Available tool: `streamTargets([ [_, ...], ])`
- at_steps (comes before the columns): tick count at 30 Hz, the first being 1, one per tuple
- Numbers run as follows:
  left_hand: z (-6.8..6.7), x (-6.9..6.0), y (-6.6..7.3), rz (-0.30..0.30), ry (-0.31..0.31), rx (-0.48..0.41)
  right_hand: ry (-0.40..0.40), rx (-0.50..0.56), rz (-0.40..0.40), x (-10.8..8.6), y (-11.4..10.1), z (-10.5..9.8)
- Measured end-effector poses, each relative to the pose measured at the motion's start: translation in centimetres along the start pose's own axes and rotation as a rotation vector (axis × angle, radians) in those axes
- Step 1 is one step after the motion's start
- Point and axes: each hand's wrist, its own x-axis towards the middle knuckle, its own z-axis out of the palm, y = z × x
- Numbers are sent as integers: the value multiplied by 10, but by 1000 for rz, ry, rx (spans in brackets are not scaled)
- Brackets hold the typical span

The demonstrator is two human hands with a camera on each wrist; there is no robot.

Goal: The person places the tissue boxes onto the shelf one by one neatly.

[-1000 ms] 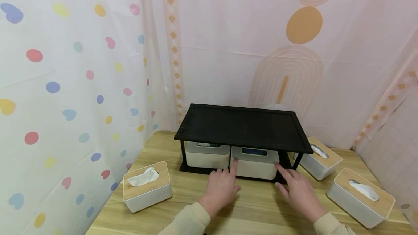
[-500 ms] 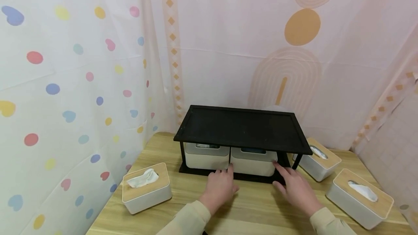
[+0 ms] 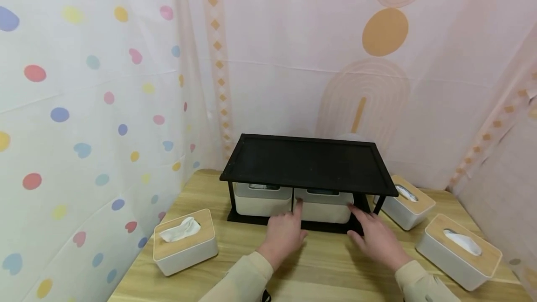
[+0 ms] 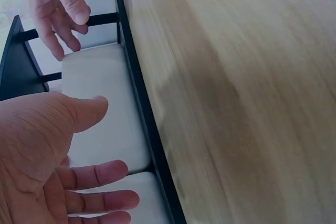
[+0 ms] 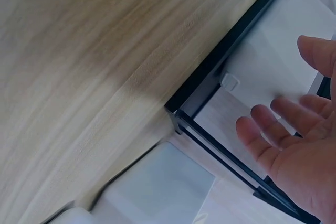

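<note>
Both the left hand [image 3: 283,236] and right hand [image 3: 376,239], fingers extended, reach one shelved box [image 3: 323,211].

Black shelf [image 3: 309,161] on wood-grain tabletop [image 3: 325,276].
Inside, side by side: left box [image 3: 263,205] and right box [image 3: 322,212], white, with openings in their tops. Left hand [image 3: 283,234]: extended finger at the right box's front left. Right hand [image 3: 375,239]: extended finger at its right end. Outside: wood-topped tissue box [image 3: 186,246] at left; rear tissue box [image 3: 400,210] and front tissue box [image 3: 449,259] at right, likewise wood-topped. Dotted curtain [image 3: 92,129] at left; pale pink curtain [image 3: 272,97] behind.
</note>
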Motion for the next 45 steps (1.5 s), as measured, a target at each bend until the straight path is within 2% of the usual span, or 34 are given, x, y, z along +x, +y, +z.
streamTargets([
  [3, -2, 1, -1, -9, 2, -3, -2, 12, -2, 2, -1, 0],
  [11, -6, -1, -3, -15, -49, -12, -33, 10, -10, 1, 0, 1],
  [17, -7, -8, -5, -4, -13, -20, -59, -3, -12, -3, -2, 3],
  [22, -10, -19, -15, -8, -1, -17, -72, 0, -36, -6, -7, 4],
  [26, -17, -30, -28, -3, 5, -21, -63, 11, -47, -7, -15, 3],
  [29, -22, -40, -39, 5, 5, -43, -85, 22, -50, -8, -22, 3],
  [32, -26, -49, -48, 22, 10, -76, -134, 79, -37, -8, -28, 4],
  [35, -31, -57, -57, 34, 20, -114, -208, 201, -21, -7, -37, 8],
  [36, -35, -61, -60, 21, 19, -141, -235, 251, -21, -6, -40, 9],
  [38, -41, -70, -72, -7, 71, -154, -293, 354, -26, -4, -49, 11],
  [39, -44, -75, -80, -32, 123, -157, -323, 398, -27, -3, -53, 12],
  [41, -51, -88, -102, -98, 280, -174, -374, 484, -27, -2, -59, 12],
  [43, -58, -103, -130, -213, 432, -201, -418, 557, -17, -1, -62, 11],
  [44, -61, -111, -145, -278, 483, -246, -435, 588, -10, 0, -63, 11],
  [45, -65, -118, -159, -360, 493, -300, -448, 617, -9, 1, -63, 10],
])
